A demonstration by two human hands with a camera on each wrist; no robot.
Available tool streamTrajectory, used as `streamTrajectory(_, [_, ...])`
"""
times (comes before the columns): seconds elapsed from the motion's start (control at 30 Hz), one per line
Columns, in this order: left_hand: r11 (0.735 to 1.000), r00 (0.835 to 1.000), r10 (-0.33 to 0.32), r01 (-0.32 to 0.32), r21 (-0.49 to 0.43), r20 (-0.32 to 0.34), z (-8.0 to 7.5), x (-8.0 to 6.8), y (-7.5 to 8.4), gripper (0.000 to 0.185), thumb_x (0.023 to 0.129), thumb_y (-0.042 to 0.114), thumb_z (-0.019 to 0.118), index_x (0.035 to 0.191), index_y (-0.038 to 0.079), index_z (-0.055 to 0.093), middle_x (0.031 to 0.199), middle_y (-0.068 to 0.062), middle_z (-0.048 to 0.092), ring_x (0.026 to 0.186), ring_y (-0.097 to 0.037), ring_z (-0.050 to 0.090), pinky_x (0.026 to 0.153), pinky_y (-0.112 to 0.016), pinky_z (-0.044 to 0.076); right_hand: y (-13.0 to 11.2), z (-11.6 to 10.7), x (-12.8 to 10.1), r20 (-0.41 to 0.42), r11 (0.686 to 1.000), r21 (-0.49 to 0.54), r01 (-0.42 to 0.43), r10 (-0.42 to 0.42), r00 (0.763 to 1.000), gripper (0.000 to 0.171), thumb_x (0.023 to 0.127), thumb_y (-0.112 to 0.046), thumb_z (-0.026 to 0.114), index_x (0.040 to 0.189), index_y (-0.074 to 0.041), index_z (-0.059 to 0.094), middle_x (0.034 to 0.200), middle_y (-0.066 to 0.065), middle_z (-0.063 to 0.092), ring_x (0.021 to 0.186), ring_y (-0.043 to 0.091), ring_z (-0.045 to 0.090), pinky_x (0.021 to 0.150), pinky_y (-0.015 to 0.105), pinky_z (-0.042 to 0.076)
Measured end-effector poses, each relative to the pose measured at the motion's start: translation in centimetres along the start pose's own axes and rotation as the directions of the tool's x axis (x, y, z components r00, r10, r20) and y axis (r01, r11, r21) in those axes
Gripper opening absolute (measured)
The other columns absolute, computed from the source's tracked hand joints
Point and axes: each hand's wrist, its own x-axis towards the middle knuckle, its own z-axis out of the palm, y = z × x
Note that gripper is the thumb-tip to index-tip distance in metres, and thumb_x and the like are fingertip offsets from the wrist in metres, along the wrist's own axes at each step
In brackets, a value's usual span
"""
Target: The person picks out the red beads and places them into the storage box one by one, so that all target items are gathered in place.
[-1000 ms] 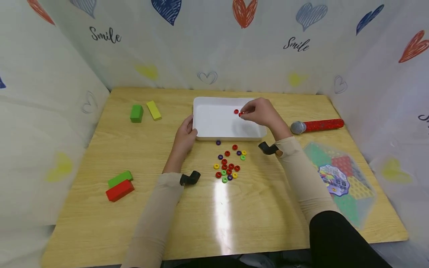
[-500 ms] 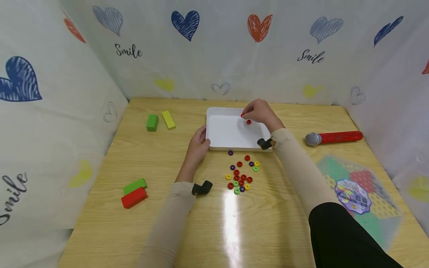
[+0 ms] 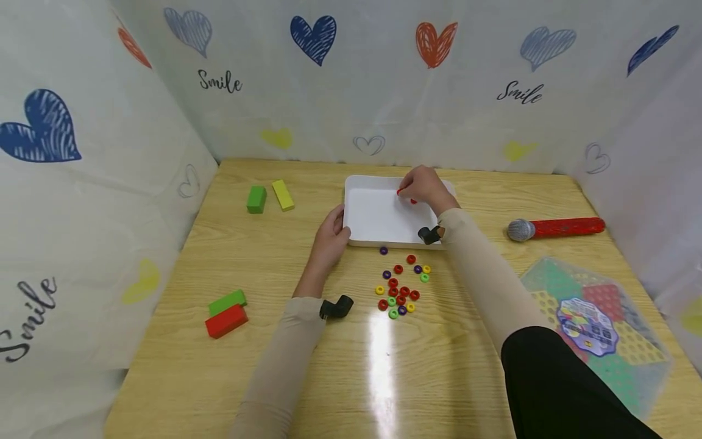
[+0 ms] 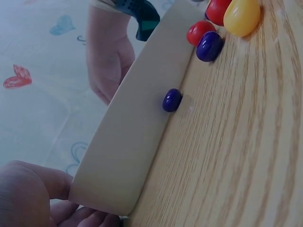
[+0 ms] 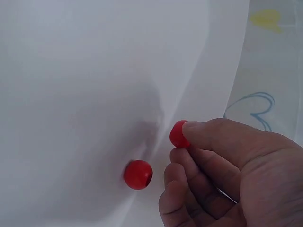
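A white tray [image 3: 373, 213] lies toward the back of the table. My left hand [image 3: 331, 236] grips its left end; in the left wrist view the thumb [image 4: 54, 182] is on the tray's corner and the other fingers are below. Over the tray, my right hand [image 3: 428, 188] pinches a red bead [image 5: 179, 134] between thumb and fingertips. Another red bead [image 5: 138, 174] rests on the tray floor close by, its hole visible, partly hidden by the hand in the head view. Loose red, yellow, green and purple beads [image 3: 404, 291] are scattered in front of the tray.
A purple bead [image 3: 383, 250] sits close against the tray's front wall. Green [image 3: 256, 199], yellow [image 3: 283, 195] and red blocks [image 3: 226, 321] lie on the left. To the right are a red microphone [image 3: 556, 228] and a clear, colourful plastic case [image 3: 598, 329].
The head view has shifted. My right hand has carried its red bead leftward and back past the bead lying in the tray. The left hand keeps its grip on the tray.
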Motion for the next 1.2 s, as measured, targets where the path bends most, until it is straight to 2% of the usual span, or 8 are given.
streamTrajectory(0.4, [1.0, 1.0, 0.005, -0.005, 0.004, 0.008, 0.6, -0.2, 0.7, 0.059, 0.103, 0.009, 0.045, 0.159, 0.017, 0.032, 0.165, -0.007, 0.033, 0.151, -0.016, 0.034, 0.121, -0.03, 0.036, 0.5, 0.0, 0.4, 0.012, 1.0, -0.018, 0.006, -0.006, 1.0, 0.02, 0.09, -0.016, 0.074, 0.107, -0.005, 0.077, 0.102, 0.013, 0.07, 0.08, 0.022, 0.06, 0.071, 0.031, 0.05])
streamTrajectory(0.63, [1.0, 1.0, 0.014, -0.014, 0.001, 0.014, 0.8, -0.2, 0.9, 0.058, 0.103, 0.008, 0.045, 0.159, 0.016, 0.033, 0.165, -0.007, 0.034, 0.151, -0.016, 0.035, 0.121, -0.031, 0.037, 1.0, -0.1, 0.4, 0.016, 1.0, -0.02, -0.004, 0.004, 1.0, 0.022, 0.088, -0.013, 0.074, 0.109, -0.004, 0.077, 0.112, 0.014, 0.07, 0.089, 0.024, 0.059, 0.077, 0.032, 0.052])
streamTrajectory(0.87, [1.0, 1.0, -0.025, 0.025, 0.012, 0.012, 0.9, -0.1, 0.5, 0.058, 0.103, 0.01, 0.044, 0.159, 0.019, 0.032, 0.165, -0.005, 0.034, 0.151, -0.015, 0.035, 0.121, -0.03, 0.036, 1.0, 0.0, 0.1, 0.038, 1.0, -0.002, -0.021, 0.021, 0.999, 0.024, 0.088, -0.016, 0.075, 0.11, -0.004, 0.076, 0.108, 0.014, 0.071, 0.081, 0.023, 0.062, 0.072, 0.031, 0.052])
streamTrajectory(1.03, [1.0, 1.0, -0.017, 0.017, 0.014, 0.009, 0.7, -0.2, 0.4, 0.058, 0.103, 0.01, 0.044, 0.16, 0.017, 0.031, 0.165, -0.006, 0.033, 0.151, -0.016, 0.035, 0.121, -0.031, 0.036, 0.3, -0.8, -0.5, 0.04, 0.999, -0.021, -0.03, 0.031, 0.999, 0.03, 0.092, -0.018, 0.071, 0.119, -0.005, 0.074, 0.119, 0.015, 0.07, 0.091, 0.028, 0.064, 0.085, 0.038, 0.056])
streamTrajectory(1.2, [1.0, 1.0, -0.018, 0.018, -0.001, 0.002, 0.1, -0.2, 0.4, 0.059, 0.103, 0.01, 0.044, 0.16, 0.016, 0.03, 0.165, -0.007, 0.032, 0.151, -0.016, 0.034, 0.122, -0.032, 0.036, -0.7, -1.8, -1.9, 0.007, 1.0, 0.008, -0.005, 0.005, 1.0, 0.031, 0.095, -0.02, 0.069, 0.123, -0.005, 0.071, 0.125, 0.014, 0.067, 0.103, 0.029, 0.061, 0.097, 0.044, 0.056])
